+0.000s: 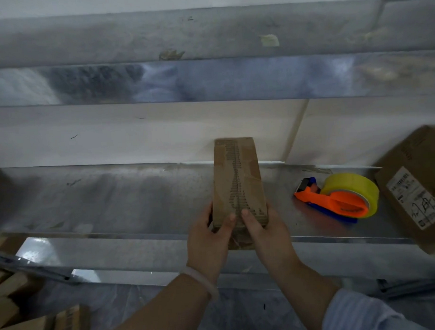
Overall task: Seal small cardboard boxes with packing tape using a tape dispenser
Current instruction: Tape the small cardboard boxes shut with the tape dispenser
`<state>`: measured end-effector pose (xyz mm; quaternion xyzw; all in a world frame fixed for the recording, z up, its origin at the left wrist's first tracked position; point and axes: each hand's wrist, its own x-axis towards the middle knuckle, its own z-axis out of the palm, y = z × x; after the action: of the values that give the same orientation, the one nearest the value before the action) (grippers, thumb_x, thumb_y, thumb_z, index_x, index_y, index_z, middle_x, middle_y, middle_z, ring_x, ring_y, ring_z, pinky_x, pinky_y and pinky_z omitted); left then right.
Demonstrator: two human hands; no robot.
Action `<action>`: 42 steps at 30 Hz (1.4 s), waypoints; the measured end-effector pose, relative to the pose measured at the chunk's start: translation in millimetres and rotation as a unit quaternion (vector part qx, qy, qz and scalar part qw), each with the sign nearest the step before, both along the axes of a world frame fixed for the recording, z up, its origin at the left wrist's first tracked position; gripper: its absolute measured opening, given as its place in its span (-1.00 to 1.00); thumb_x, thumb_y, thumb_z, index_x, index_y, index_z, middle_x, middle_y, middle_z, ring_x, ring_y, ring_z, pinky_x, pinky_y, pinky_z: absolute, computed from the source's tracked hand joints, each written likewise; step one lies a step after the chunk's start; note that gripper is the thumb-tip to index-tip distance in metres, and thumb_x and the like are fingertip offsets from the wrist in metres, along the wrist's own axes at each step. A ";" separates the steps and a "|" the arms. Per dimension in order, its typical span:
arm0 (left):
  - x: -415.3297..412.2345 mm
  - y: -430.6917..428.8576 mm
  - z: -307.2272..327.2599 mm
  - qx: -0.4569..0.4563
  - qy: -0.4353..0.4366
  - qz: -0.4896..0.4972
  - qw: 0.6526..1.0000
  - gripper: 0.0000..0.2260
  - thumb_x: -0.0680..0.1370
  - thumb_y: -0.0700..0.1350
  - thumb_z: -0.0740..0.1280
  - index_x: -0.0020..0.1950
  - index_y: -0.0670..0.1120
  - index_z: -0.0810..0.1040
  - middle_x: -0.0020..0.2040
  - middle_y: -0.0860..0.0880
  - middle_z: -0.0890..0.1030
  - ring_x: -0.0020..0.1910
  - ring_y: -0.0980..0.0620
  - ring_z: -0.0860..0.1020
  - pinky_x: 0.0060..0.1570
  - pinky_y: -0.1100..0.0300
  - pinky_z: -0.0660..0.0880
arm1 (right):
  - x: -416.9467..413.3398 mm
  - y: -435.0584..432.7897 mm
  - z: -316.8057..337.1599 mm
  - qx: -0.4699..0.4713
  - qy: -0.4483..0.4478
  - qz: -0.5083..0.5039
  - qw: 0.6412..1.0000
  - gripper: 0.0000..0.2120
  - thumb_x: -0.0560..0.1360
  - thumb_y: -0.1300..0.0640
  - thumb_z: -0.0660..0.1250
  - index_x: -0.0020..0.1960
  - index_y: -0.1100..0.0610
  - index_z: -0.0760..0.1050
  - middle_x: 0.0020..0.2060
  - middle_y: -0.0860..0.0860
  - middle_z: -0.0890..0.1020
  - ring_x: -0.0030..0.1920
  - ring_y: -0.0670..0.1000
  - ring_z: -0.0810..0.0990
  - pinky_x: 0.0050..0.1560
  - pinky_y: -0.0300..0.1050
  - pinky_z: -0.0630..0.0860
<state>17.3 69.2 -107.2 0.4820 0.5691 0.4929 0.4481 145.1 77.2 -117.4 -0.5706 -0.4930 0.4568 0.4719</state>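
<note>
A small long cardboard box point(236, 179) lies lengthwise on the metal shelf point(114, 200), its near end over the front edge. Glossy tape runs along its top. My left hand point(209, 241) grips the near left corner, thumb on top. My right hand point(265, 232) grips the near right corner, thumb pressing the top beside the other thumb. The tape dispenser point(336, 200), orange and blue with a yellow roll, lies on the shelf to the right of the box, apart from both hands.
A larger cardboard box point(419, 187) with a white label stands at the right end of the shelf. Several small cardboard boxes point(24, 319) lie on the floor at the lower left. A wall rises behind the shelf.
</note>
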 end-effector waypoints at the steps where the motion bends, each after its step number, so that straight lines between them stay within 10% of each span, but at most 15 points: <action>1: -1.8 0.1 -1.9 -0.001 0.011 -0.004 1.000 -0.75 0.51 -0.03 0.40 0.18 0.13 0.57 -0.03 0.25 0.67 -0.04 0.29 0.61 -0.15 0.46 0.50 | 0.0 0.3 -0.4 0.002 -0.013 0.000 1.000 -0.75 0.56 0.02 0.29 0.23 -0.07 0.49 -0.05 -0.32 0.64 -0.03 -0.34 0.59 -0.16 -0.53 0.46; 12: -23.0 3.5 -6.7 -0.051 -0.051 -0.093 0.993 -0.37 0.47 0.02 0.39 0.48 0.06 0.21 0.27 0.09 0.56 0.21 0.19 0.53 0.05 0.38 0.50 | 3.6 2.2 -3.4 -0.014 -0.052 0.010 0.998 -0.66 0.59 -0.12 0.17 0.32 -0.06 0.42 0.03 -0.25 0.60 0.00 -0.36 0.56 -0.12 -0.54 0.45; 18: -22.2 10.2 -10.2 -0.017 -0.005 -0.114 0.993 -0.66 0.53 0.02 0.31 0.28 -0.04 0.55 0.25 -0.04 0.54 0.31 -0.07 0.45 0.25 0.00 0.47 | 5.6 4.0 -2.9 -0.013 -0.038 0.025 0.999 -0.70 0.59 -0.07 0.19 0.29 -0.05 0.43 -0.01 -0.24 0.61 -0.04 -0.41 0.55 -0.17 -0.58 0.41; 25: -15.1 -1.2 -13.1 -0.088 -0.096 -0.108 0.986 -0.65 0.47 0.22 0.28 0.19 0.12 0.57 0.10 0.15 0.66 0.10 0.20 0.60 -0.07 0.44 0.49 | 5.9 1.3 -3.1 -0.036 0.006 0.025 0.999 -0.76 0.60 -0.09 0.14 0.26 -0.16 0.35 -0.02 -0.30 0.54 -0.10 -0.49 0.51 -0.23 -0.61 0.40; 36: -8.0 1.5 -10.4 -0.048 -0.045 -0.056 0.996 -0.54 0.39 0.19 0.39 0.21 0.01 0.57 0.00 0.12 0.69 -0.04 0.24 0.63 -0.17 0.44 0.51 | 6.2 -0.9 0.9 -0.012 -0.013 0.038 0.999 -0.63 0.45 -0.08 0.42 0.21 -0.23 0.40 -0.04 -0.42 0.61 -0.02 -0.38 0.57 -0.16 -0.55 0.45; 42: -18.4 5.4 -11.9 -0.004 0.050 -0.110 0.993 -0.69 0.48 0.15 0.30 0.19 0.11 0.53 0.00 0.32 0.64 0.01 0.32 0.59 -0.07 0.47 0.47 | 14.7 0.8 -1.8 0.030 -0.085 0.077 0.993 -0.57 0.51 -0.20 0.25 0.34 -0.11 0.35 0.08 -0.33 0.58 0.11 -0.30 0.55 0.02 -0.46 0.48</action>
<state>-1.0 74.6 -119.1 0.5640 0.5363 0.4138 0.4722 159.8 77.9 -119.1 -0.5531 -0.5870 0.4267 0.4091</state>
